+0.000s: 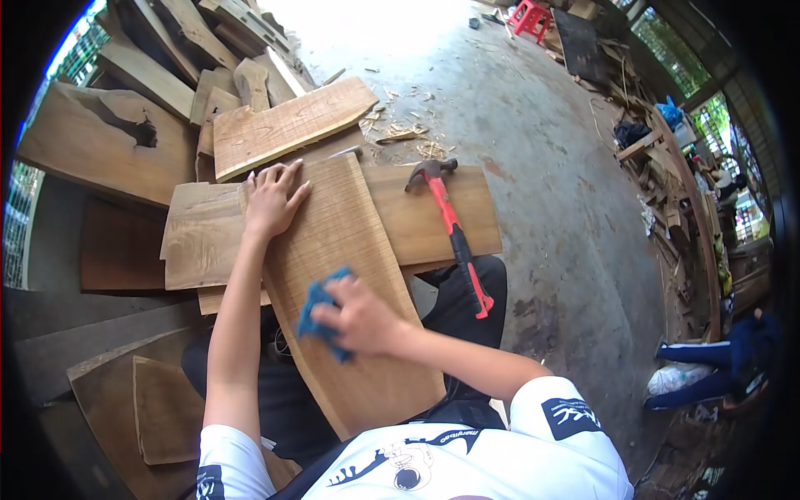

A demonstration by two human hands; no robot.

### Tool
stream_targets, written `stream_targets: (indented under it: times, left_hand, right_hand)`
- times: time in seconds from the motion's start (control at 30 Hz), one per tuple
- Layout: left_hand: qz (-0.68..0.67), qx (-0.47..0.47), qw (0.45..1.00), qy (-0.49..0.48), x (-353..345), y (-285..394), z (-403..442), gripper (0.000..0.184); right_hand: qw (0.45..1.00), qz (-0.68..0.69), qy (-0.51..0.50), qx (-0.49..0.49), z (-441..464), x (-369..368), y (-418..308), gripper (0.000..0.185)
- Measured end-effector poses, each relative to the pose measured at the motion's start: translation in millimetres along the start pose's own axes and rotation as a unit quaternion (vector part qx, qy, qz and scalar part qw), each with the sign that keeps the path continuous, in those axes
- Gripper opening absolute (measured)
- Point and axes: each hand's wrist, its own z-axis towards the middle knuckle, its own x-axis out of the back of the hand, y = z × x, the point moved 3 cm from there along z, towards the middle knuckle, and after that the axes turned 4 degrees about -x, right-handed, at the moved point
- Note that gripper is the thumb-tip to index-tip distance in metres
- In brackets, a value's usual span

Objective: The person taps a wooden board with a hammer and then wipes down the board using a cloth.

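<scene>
A long wooden board (350, 225) slopes from the stacked planks down to my lap. Near its far left edge my left hand (273, 198) lies with fingers spread on the wood. My right hand (360, 315), slightly blurred, grips a blue cloth (327, 312) against the nearer half of the board. A claw hammer (450, 229) with a red and black handle rests to the right, its head on a crosswise plank (433, 208) under the board. Part of a metal tool (344, 152) shows at the board's far end; its kind is unclear.
Another rough plank (292, 125) lies just beyond my left hand. Wood slabs (108, 137) are piled at the left. Wood shavings (408, 133) litter the concrete floor (550, 208). A red stool (529, 18) stands far off; scrap wood (675, 217) lines the right side.
</scene>
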Motion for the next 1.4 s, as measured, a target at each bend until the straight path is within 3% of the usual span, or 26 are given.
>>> stream_targets:
  times: [0.07,0.13,0.17,0.3,0.4,0.47,0.6,0.63,0.7,0.87,0.97,1.03,1.1,1.23,1.33,1.4]
  left_hand:
    - [-0.002,0.002,1.000,0.007,0.4,-0.2,0.7,0.061]
    - [-0.003,0.002,1.000,0.005,2.7,1.8,0.5,0.061]
    - [0.001,0.001,1.000,0.013,2.3,1.9,0.1,0.061]
    - [-0.017,-0.003,1.000,0.017,8.2,5.5,-1.4,0.060]
    - [-0.006,0.008,1.000,0.005,6.0,4.3,-1.8,0.061]
    - [-0.010,0.005,1.000,0.004,4.5,2.5,-2.7,0.062]
    - [-0.004,0.003,1.000,0.008,1.9,1.7,-1.9,0.061]
    - [0.003,0.002,1.000,0.008,1.0,1.3,-1.8,0.060]
    - [-0.006,0.001,1.000,0.007,1.2,0.8,-2.1,0.061]
    - [-0.008,0.005,1.000,0.003,3.6,1.8,-2.2,0.063]
    - [-0.004,-0.008,1.000,0.024,2.2,1.6,-3.1,0.060]
    - [-0.006,-0.009,1.000,0.018,1.5,-2.2,-3.6,0.059]
    - [-0.092,-0.045,0.993,0.062,3.4,-7.9,-1.7,0.057]
    - [-0.289,-0.055,0.948,0.119,42.2,14.0,-38.9,0.057]
    - [-0.387,-0.101,0.909,0.116,71.6,53.9,-90.9,0.064]
    - [-0.379,-0.103,0.913,0.108,80.8,73.9,-127.1,0.068]
  right_hand:
    - [0.987,-0.055,0.019,-0.150,17.6,16.1,41.6,0.042]
    - [0.968,-0.109,0.093,-0.205,27.3,16.4,52.0,0.041]
    - [0.962,-0.155,0.062,-0.217,25.9,7.5,35.7,0.039]
    - [0.999,-0.029,-0.007,-0.023,-19.5,-36.6,-54.9,0.036]
    - [0.991,0.068,-0.097,0.068,-26.6,-28.8,-61.9,0.039]
    - [0.997,0.037,-0.045,0.051,-7.9,-17.0,-24.6,0.040]
    - [0.984,-0.084,0.067,-0.140,31.7,15.2,51.9,0.044]
    - [0.981,-0.099,0.082,-0.143,31.8,13.4,50.4,0.035]
    - [0.982,-0.129,0.052,-0.128,19.4,-0.9,22.7,0.036]
    - [0.994,0.048,-0.089,0.027,-28.2,-29.8,-62.7,0.044]
    - [0.991,0.056,-0.114,0.036,-17.8,-22.0,-44.6,0.053]
    - [0.998,0.037,-0.048,-0.026,-5.5,-15.7,-19.8,0.068]
    - [0.995,-0.020,0.032,-0.093,7.9,-3.3,3.9,0.081]
    - [0.979,-0.059,0.107,-0.164,18.7,11.0,29.5,0.079]
    - [0.968,0.079,0.135,-0.194,13.6,3.7,30.8,0.075]
    - [0.920,0.264,0.132,-0.259,12.7,2.7,21.0,0.071]
